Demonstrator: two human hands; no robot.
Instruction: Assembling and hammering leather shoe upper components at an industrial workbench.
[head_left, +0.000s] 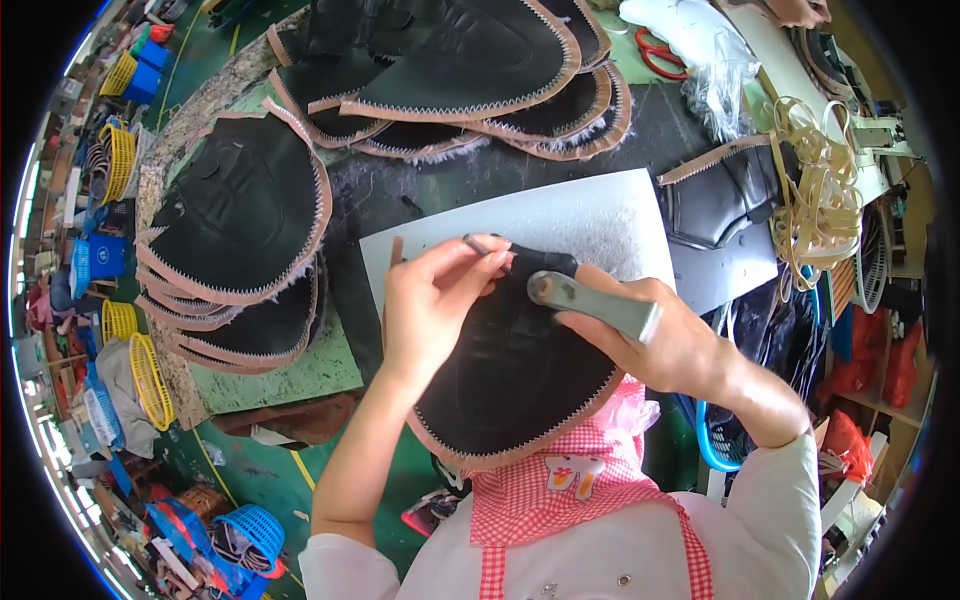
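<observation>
A black leather piece with a tan zigzag-stitched edge lies in front of me, partly over a white board. My left hand pinches a slim metal punch above the upper part of this piece. Just to the right, my right hand is closed around a hammer, whose grey metal head shows on top of the fingers. The hammer's handle is mostly hidden by the hand. Where the punch's lower end sits cannot be seen clearly.
Stacks of similar black pieces lie at the left and the back. Red-handled scissors, a clear plastic bag, a dark leather part and hanging tan straps are at the right. Baskets stand beyond the table.
</observation>
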